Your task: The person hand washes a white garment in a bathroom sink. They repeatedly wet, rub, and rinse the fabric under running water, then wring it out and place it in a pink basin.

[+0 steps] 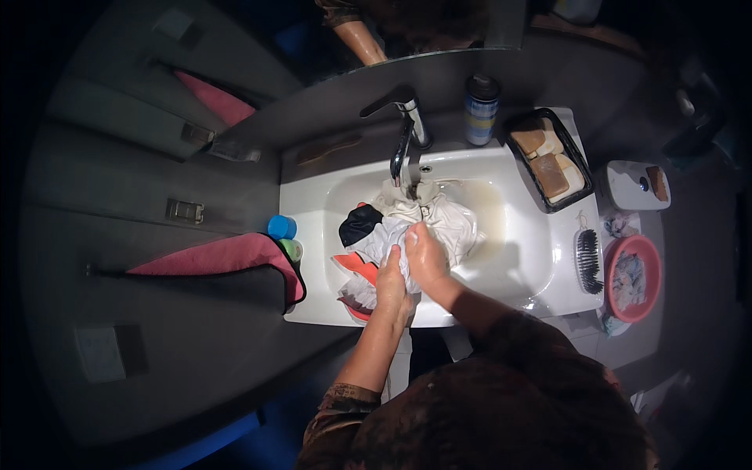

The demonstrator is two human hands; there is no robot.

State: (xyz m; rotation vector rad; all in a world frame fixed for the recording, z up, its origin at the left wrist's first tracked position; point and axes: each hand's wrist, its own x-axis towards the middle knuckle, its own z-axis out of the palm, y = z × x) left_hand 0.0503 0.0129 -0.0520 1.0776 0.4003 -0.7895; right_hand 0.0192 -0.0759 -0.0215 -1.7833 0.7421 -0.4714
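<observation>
Over the white washbasin [529, 235], my left hand [390, 279] and my right hand [425, 255] grip a wet white cloth [388, 235] between them. The hands are close together, with the right one slightly higher in the view. Black fabric [359, 225] and orange-red fabric [357, 267] lie against the white cloth on its left. A cream garment [449, 220] is bunched in the basin below the chrome faucet [415, 126], with cloudy water around it. Part of the cloth is hidden by my fingers.
A black tray [552, 205] of soap bars, a scrubbing brush [588, 261] and a blue-white bottle [482, 110] stand on the basin's rim. Right of it is a pink tub [612, 288] of wet cloth. A pink towel [217, 257] hangs at left, near a blue container [282, 227].
</observation>
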